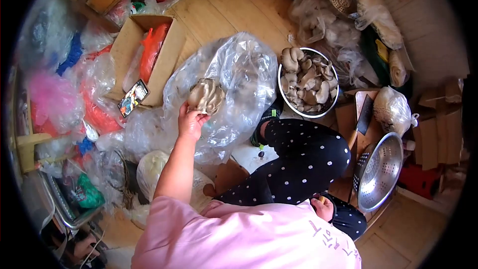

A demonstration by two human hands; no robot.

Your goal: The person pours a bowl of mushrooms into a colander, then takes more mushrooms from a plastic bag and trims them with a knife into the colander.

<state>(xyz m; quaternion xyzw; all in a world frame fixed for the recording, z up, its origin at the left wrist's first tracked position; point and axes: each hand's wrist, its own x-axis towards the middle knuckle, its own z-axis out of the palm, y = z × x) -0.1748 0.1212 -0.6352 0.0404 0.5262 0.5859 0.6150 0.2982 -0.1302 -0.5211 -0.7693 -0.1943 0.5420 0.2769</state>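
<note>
My left hand [191,122] grips a cluster of oyster mushrooms [206,96] at its lower left side, with the gills showing. Below the cluster a large clear plastic bag [244,65] is spread on the floor. To the right of the bag stands a metal-rimmed basin [336,87] full of loose oyster mushrooms [309,82]. Close to my lap, my right hand [323,209] is closed, and a small yellowish end shows at its top. The rest of that thing is hidden by my fingers and shirt.
A steel colander [381,172] leans at the right, near a cleaver [365,114] and a bagged white bundle [392,107]. At left, a cardboard box [172,45] holds a red bag, and a phone [133,98] rests at its near edge. Plastic bags crowd the left side.
</note>
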